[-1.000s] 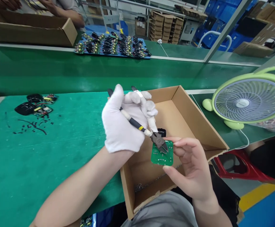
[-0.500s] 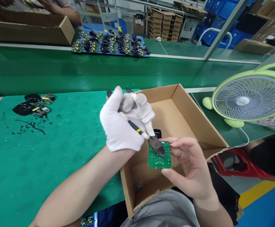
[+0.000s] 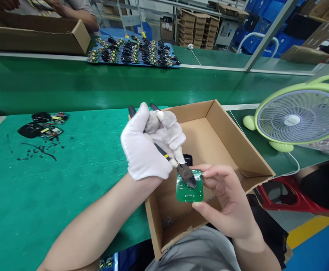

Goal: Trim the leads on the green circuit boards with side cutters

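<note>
Cardboard box (image 3: 233, 143), centre of frame: fine bright scraps (image 3: 167, 222) along its near side. Over it, gloved left hand (image 3: 149, 152), fingers wrapped round cutters (image 3: 185, 174); blades overlap green circuit board (image 3: 189, 195), pinched at its edges by bare right hand (image 3: 228, 205). Upper middle: blue tray (image 3: 140, 65), rows of components (image 3: 130, 51). Upper-left carton (image 3: 34, 42): contents hidden.

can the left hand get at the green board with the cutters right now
Probably yes: the left hand holds the cutters with their tips over the green board, and the right hand grips its edges, leaving most of its face free.
</note>
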`<state>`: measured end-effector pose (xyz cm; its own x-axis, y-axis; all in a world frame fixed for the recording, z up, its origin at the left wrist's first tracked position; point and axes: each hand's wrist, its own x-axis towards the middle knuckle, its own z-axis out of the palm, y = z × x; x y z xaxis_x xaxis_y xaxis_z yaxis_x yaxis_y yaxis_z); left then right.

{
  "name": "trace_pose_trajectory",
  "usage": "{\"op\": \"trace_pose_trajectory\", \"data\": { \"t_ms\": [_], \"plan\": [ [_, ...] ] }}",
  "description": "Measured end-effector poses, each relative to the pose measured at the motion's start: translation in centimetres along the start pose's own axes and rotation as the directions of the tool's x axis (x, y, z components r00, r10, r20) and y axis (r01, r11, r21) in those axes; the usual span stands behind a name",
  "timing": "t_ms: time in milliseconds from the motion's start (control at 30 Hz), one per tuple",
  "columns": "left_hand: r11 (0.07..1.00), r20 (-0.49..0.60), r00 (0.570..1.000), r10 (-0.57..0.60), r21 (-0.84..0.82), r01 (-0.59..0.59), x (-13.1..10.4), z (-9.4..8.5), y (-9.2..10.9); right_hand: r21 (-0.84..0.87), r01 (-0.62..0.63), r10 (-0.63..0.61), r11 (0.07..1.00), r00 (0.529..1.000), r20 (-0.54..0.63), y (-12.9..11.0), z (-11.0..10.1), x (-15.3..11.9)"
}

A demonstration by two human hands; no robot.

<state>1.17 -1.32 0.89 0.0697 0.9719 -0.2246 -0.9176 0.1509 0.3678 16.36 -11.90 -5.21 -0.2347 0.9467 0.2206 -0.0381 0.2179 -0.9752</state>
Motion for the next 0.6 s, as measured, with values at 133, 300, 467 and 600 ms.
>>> {"op": "trace_pose_trajectory", "data": {
  "t_ms": [133,300,467,600],
  "plan": [
    [1.000,-0.006,1.000,0.014,0.021,-0.014,-0.05,0.23,0.11,-0.023,-0.007,0.007,1.000,1.000,0.003,0.01,0.05,0.05],
    [0.996,0.039,0.996,0.076,0.037,-0.077,0.11,0.34,0.35,-0.005,-0.014,0.014,1.000,0.997,-0.076,0.01,0.04,0.14],
    [0.994,0.066,0.994,0.085,0.065,-0.090,0.32,-0.18,0.66,-0.002,-0.008,0.008,1.000,0.985,-0.175,0.18,0.10,0.09],
    [0.990,0.095,0.993,0.068,0.117,-0.078,0.28,-0.48,0.64,-0.022,0.013,-0.018,1.000,0.977,-0.211,0.31,0.29,0.08]
  ]
}}
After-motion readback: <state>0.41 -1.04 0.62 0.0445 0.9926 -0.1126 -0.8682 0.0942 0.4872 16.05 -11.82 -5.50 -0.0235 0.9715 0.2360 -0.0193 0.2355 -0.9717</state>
